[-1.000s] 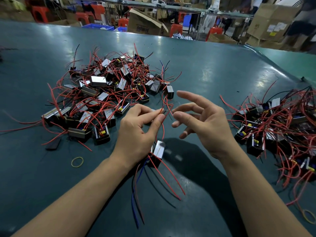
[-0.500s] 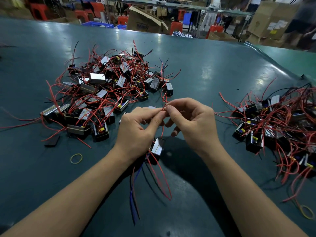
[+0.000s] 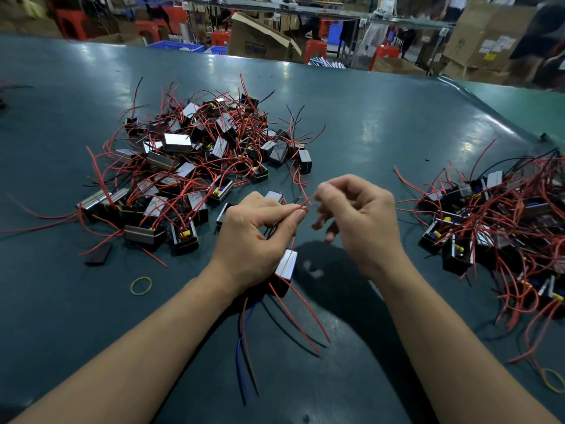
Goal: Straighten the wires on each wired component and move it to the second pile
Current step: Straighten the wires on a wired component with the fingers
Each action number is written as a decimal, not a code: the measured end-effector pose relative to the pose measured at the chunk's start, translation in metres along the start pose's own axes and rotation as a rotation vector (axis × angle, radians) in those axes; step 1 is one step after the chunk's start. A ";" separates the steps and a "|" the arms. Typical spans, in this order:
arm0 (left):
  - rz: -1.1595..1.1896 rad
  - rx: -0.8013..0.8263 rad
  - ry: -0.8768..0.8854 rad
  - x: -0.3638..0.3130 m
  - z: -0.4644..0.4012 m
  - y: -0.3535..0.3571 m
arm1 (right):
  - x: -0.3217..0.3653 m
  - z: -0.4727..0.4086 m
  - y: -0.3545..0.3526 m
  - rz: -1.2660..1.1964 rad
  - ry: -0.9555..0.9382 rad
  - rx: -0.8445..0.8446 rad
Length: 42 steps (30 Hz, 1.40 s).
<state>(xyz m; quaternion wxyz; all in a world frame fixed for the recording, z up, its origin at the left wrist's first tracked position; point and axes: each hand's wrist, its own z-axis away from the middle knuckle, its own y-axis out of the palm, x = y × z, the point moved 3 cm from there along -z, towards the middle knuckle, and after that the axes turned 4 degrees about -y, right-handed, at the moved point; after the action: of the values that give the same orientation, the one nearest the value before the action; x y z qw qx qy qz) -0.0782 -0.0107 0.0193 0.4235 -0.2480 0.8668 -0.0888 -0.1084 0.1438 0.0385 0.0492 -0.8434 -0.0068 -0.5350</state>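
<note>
One red wire (image 3: 301,206) between left fingers (image 3: 298,216).

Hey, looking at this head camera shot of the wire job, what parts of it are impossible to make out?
1. Held component: mostly hidden behind the left hand; only one end shows.
2. Right hand: motion-blurred fingertips, so whether it holds the red wire is unclear.
3. Right pile: cut off by the frame's right edge.
4. Left pile: tangled wires hide lower pieces, so no count.

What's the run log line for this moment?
left hand: pinches red wire | right hand: curled, apart | black wired component: below left hand
</note>
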 end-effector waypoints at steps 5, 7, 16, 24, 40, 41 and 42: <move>0.148 -0.016 -0.154 0.002 -0.001 -0.002 | -0.001 -0.003 -0.012 -0.112 0.003 0.069; 0.207 -0.010 -0.210 0.003 -0.002 -0.002 | -0.003 0.000 -0.009 -0.017 -0.043 0.206; 0.229 0.037 -0.215 0.004 -0.003 -0.001 | 0.002 0.002 -0.006 0.337 -0.337 0.177; 0.214 0.047 -0.157 0.001 -0.003 -0.002 | 0.000 0.003 -0.004 0.345 -0.272 0.114; 0.156 -0.009 -0.155 0.003 -0.003 0.000 | -0.001 0.003 -0.003 0.200 -0.180 0.067; 0.153 -0.002 -0.157 0.003 -0.002 0.000 | 0.001 0.004 -0.003 0.241 -0.230 0.074; 0.155 0.005 -0.161 0.004 -0.002 0.000 | 0.002 0.004 -0.003 0.276 -0.283 0.081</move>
<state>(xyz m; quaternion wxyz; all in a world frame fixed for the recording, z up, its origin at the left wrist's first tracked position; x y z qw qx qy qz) -0.0816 -0.0130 0.0181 0.4980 -0.1856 0.8462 -0.0375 -0.1042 0.1466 0.0390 0.1542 -0.9005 0.0805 -0.3986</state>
